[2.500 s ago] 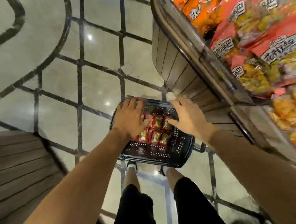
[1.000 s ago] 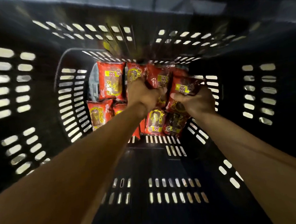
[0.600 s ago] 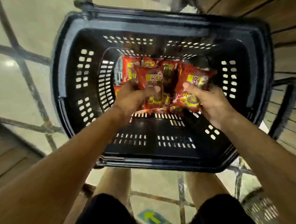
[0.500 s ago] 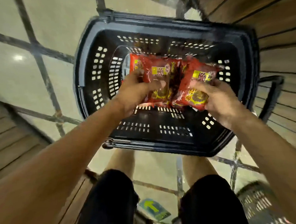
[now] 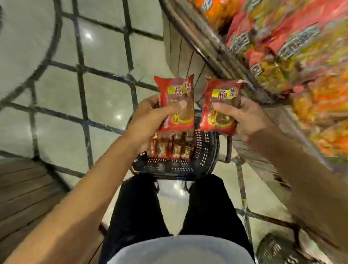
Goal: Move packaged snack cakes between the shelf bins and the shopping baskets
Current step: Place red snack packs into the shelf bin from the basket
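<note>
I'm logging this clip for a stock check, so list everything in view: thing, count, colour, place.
held snack cake packs: two, red with yellow labels, one in each hand, above the basket
basket: one, black, on the floor by the feet
packs in the basket: several, red, count unclear
shelf bin snack bags: many, red and orange, blurred, upper right
second basket: one, dark, lower right, partly seen
floor: pale tiles, dark lines
wooden boards: brown, lower left
legs: two, black trousers
left hand: grips the left pack
right hand: grips the right pack
</note>
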